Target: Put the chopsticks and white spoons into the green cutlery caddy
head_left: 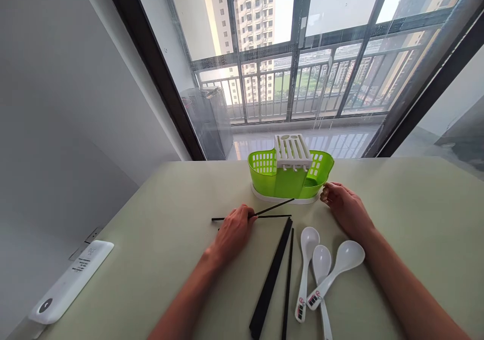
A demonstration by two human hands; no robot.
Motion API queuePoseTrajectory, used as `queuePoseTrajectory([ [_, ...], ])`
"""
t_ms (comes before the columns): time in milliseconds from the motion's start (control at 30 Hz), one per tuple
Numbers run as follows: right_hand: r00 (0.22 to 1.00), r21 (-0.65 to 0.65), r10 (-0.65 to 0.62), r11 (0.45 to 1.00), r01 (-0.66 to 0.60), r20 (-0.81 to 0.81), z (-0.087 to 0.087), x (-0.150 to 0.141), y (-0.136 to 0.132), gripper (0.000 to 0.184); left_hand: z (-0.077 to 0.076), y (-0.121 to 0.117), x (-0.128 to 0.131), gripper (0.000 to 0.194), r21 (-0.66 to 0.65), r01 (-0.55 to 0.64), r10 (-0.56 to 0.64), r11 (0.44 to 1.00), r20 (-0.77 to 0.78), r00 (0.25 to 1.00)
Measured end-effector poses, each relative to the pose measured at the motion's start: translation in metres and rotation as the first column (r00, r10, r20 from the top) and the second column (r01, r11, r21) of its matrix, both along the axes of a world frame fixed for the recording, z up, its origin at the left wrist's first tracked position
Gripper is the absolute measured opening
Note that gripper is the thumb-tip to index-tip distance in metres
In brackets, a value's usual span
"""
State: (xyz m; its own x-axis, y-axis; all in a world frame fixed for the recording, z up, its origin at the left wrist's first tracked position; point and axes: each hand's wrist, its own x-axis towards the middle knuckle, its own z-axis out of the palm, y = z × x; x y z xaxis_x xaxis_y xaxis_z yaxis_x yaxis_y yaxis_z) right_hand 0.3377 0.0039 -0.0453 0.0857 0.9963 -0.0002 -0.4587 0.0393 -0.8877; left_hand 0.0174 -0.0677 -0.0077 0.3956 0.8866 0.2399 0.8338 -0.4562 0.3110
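Green basket (291,184) (white slotted top (294,162)); chopsticks (271,278) outside

Single head-worn view, wide in field, looking forward and down across a pale tabletop (159,259) toward a green slotted utensil caddy (291,184) at middle range. White soup spoons (350,255) lie nearer the lens than the caddy; a framed balcony window (297,52) rises beyond it, farther off.

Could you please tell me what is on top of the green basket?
A white slotted rack sits over the middle of the green basket. The rack and the front wall hide that section's inside.
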Motion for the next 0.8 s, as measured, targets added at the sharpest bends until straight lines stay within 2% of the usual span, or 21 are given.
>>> queuePoseTrajectory([
  [433, 0.999, -0.021, -0.03, 0.999, 0.03, 0.023, 0.005, -0.003, -0.007, 0.017, 0.001, 0.0, 0.004, 0.021, 0.021, 0.026, -0.026, 0.999, -0.035, 0.999],
  [533, 0.979, 0.01, -0.175, 0.985, 0.174, 0.102, 0.009, -0.004, -0.013, 0.016, -0.003, -0.003, 0.004, 0.02, 0.051, 0.04, -0.04, 0.998, -0.008, 0.999],
  [633, 0.913, 0.105, -0.353, 0.935, 0.338, 0.205, 0.02, -0.005, -0.024, 0.015, -0.007, -0.006, 0.005, 0.023, 0.101, 0.065, -0.069, 0.993, 0.039, 0.997],
  [800, 0.847, 0.254, -0.368, 0.924, 0.287, 0.384, 0.057, -0.011, -0.051, 0.019, -0.01, -0.011, 0.011, 0.026, 0.179, 0.025, -0.051, 0.983, 0.141, 0.989],
])
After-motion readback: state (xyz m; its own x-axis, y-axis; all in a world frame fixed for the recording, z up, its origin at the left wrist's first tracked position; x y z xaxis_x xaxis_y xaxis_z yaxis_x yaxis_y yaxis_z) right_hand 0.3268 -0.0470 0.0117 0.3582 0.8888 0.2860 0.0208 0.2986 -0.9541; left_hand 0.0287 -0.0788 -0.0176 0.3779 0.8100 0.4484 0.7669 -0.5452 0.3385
